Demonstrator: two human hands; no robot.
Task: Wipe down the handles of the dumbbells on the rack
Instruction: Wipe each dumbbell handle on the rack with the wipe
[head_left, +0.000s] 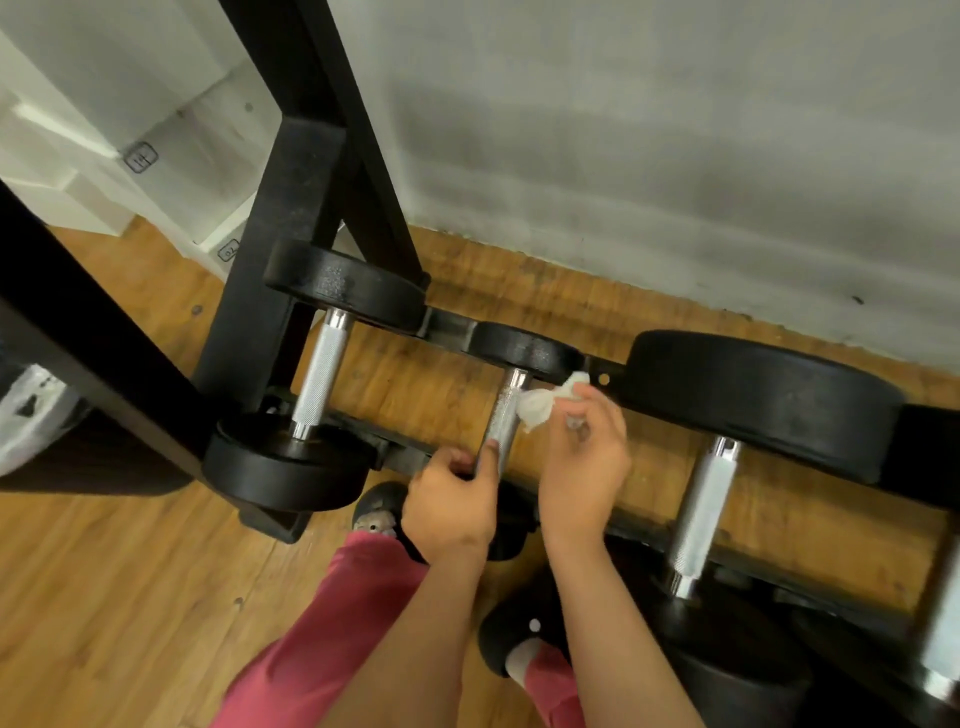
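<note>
Three black dumbbells with knurled silver handles lie across the black rack (452, 325). My left hand (452, 499) grips the near end of the middle dumbbell's handle (503, 415). My right hand (584, 457) pinches a crumpled white tissue (540, 402) and holds it against the right side of that handle, near its far end. The left dumbbell's handle (319, 374) and the right dumbbell's handle (701, 509) are untouched. The near head of the middle dumbbell is hidden under my hands.
The rack's black upright (291, 197) rises at the left. A grey wall (649, 145) runs close behind the rack over a wooden floor (104, 571). My legs in red trousers and dark shoes (379, 512) stand below. White shelving (104, 156) is at far left.
</note>
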